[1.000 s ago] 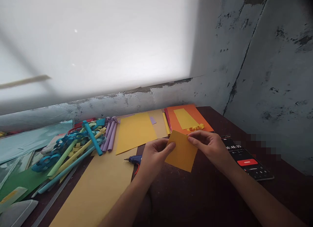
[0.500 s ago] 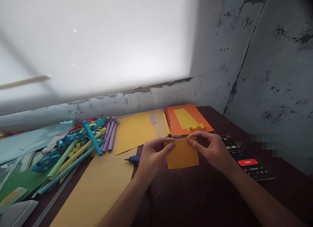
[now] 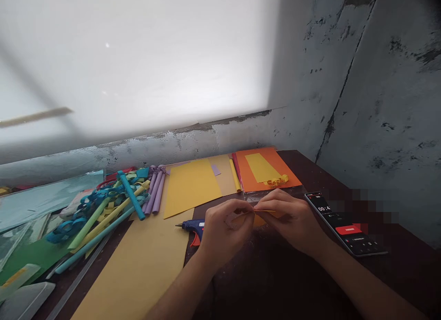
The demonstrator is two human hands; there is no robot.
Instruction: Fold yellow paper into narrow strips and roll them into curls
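L hand & R hand pinch yellow ppr.

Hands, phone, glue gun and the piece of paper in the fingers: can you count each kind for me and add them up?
Hands: 2 (left hand, right hand)
Phone: 1
Glue gun: 1
Held paper: 1
Total: 5

Held paper mostly hid, glue gun pt-hid bhd L hand
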